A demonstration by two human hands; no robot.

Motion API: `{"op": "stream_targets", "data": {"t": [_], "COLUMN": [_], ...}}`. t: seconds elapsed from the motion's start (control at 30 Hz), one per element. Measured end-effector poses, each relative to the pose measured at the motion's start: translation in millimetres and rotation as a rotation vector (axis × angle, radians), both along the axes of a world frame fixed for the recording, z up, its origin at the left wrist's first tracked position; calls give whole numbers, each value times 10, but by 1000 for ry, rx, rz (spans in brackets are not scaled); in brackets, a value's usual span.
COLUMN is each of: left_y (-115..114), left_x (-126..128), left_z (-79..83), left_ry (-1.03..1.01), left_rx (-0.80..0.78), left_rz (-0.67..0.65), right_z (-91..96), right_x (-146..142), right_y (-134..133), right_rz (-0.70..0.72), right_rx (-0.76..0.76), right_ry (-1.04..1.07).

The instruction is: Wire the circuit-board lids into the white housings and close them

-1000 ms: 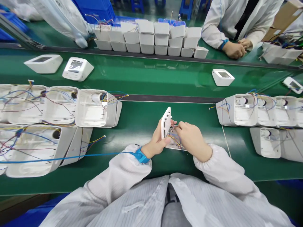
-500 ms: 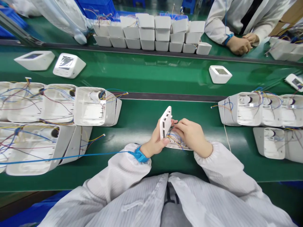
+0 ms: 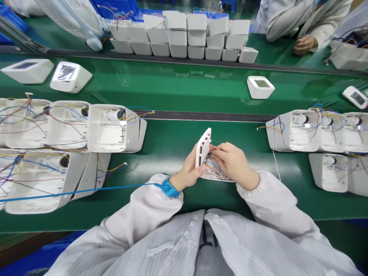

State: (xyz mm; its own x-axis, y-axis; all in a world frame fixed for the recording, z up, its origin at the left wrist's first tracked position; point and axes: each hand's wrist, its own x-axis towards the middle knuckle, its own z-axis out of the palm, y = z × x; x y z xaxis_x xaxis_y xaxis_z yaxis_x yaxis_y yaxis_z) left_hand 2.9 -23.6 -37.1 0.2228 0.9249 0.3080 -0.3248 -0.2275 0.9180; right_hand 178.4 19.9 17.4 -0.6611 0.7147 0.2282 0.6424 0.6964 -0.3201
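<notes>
My left hand grips a white plastic cover, tilted on edge with its slotted outer face to the left. A white housing lies under my hands, largely hidden, with blue, yellow and red wires spilling out of it. My right hand is closed, thumb and fingertips pinched on thin wires right at the cover's inner side. Exactly where those wires end is hidden by the fingers. A blue wrist strap with a cord circles my left wrist.
Open white housings with wires stand in rows at left and right. Beyond a dark rail, finished-looking white units with screens sit on a green belt. Stacked white housings and a co-worker's hand are farther back.
The screen units on the belt have shifted left. The cover in my left hand leans slightly more to the right. Across the belt, a co-worker's arms have moved.
</notes>
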Motion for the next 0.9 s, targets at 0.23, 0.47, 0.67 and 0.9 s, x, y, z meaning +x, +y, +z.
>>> {"op": "stream_targets", "data": {"t": [0.23, 0.47, 0.67, 0.9], "left_y": [27, 28, 12, 54], "left_x": [-26, -51, -18, -38], "left_z": [8, -7, 49, 48], "left_ry": [22, 46, 85, 87], "left_rx": [-24, -32, -11, 15], "left_rz": [-6, -9, -4, 6], "right_z": [-7, 0, -37, 36], "right_x": [6, 7, -22, -52], "right_y": [-13, -4, -14, -22], "right_rz": [6, 42, 31, -18], "right_rx": [0, 37, 114, 47], "right_ry": [-1, -23, -111, -145]}}
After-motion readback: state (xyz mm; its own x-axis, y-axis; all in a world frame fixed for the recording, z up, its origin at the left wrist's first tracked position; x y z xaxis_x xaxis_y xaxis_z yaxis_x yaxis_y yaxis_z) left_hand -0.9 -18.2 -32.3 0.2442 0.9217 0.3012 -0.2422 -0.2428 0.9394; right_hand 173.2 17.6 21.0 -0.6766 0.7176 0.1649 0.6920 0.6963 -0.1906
